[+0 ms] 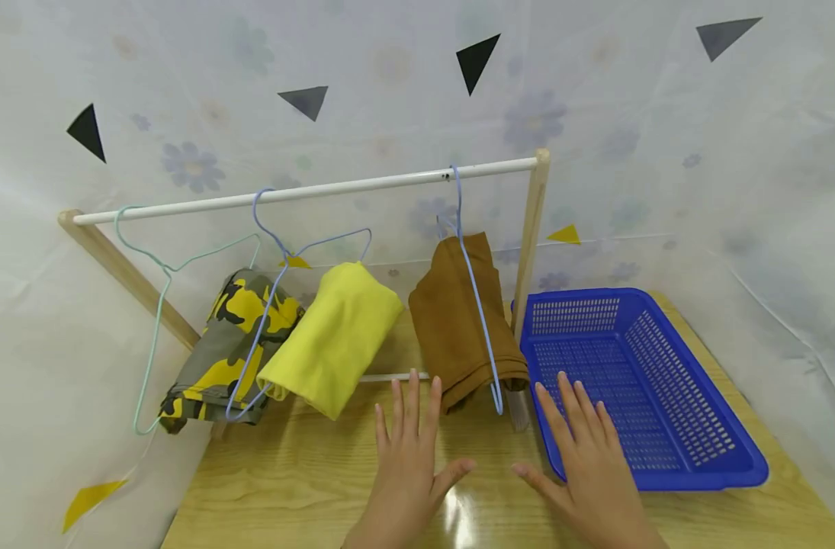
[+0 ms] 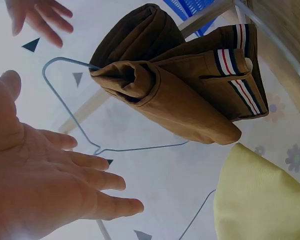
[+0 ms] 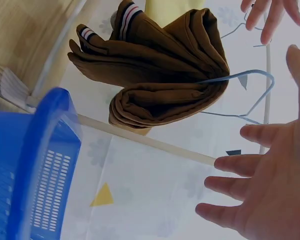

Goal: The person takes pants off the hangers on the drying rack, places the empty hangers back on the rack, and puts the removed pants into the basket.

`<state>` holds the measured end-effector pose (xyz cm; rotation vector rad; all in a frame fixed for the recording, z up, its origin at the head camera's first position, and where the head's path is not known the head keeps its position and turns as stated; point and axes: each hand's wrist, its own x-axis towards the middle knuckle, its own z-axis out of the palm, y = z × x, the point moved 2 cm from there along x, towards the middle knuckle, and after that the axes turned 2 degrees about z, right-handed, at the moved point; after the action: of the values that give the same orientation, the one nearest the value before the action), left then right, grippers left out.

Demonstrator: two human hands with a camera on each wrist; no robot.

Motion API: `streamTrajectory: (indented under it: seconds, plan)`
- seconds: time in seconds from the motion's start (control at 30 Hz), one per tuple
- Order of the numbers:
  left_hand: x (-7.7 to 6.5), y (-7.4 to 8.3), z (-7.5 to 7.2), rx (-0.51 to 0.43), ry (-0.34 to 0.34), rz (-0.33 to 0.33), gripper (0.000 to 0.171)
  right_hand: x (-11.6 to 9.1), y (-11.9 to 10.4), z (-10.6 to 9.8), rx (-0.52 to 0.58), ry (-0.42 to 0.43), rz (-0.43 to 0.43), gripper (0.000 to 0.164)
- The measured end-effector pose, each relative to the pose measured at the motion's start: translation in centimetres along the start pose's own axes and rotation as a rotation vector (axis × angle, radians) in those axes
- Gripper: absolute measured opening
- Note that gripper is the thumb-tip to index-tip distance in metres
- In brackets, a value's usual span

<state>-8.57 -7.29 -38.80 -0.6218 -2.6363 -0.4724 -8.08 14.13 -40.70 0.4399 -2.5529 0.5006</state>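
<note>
Both hands hover side by side over the front of the table, fingers spread and holding nothing. My left hand [image 1: 406, 457] is just in front of the folded brown garment [image 1: 458, 320], which hangs over a blue hanger [image 1: 477, 297] and shows striped trim in both wrist views. To its left hang a folded yellow cloth [image 1: 338, 335] on another blue hanger [image 1: 258, 343] and a camouflage garment [image 1: 232, 343] on a green hanger [image 1: 158, 328]. My right hand [image 1: 585, 465] overlaps the left front edge of the blue basket [image 1: 692, 366] in the head view.
A rack with a white rail [image 1: 362, 184] and wooden posts [image 1: 531, 236] carries the hangers above the wooden table [image 1: 273, 473]. Behind it hangs a pale flowered curtain [image 1: 390, 69] with small triangular pennants [image 1: 477, 61].
</note>
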Motion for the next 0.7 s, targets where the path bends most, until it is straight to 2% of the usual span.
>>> streamTrajectory:
  seconds: [0.17,0.37,0.47,0.6,0.7]
  plan:
    - [0.5,-0.2,-0.1,-0.015,-0.017,-0.013,0.082,0.7,0.1,-0.5,0.018,0.015,-0.023,0.082]
    - [1.1,-0.2,-0.5,-0.048,0.012,-0.020,0.082,1.5,0.1,-0.9,0.009,0.037,-0.044,0.079]
    - [1.3,-0.1,-0.8,-0.095,0.023,-0.034,0.081,1.8,0.1,-1.2,0.009,0.055,-0.060,0.077]
    - [1.8,-0.2,-1.1,-0.148,0.069,-0.027,0.080,2.4,0.1,-1.6,0.020,0.084,-0.080,0.075]
    - [2.4,-0.3,-1.3,-0.155,0.125,0.001,0.079,2.9,0.0,-1.9,0.040,0.093,-0.088,0.073]
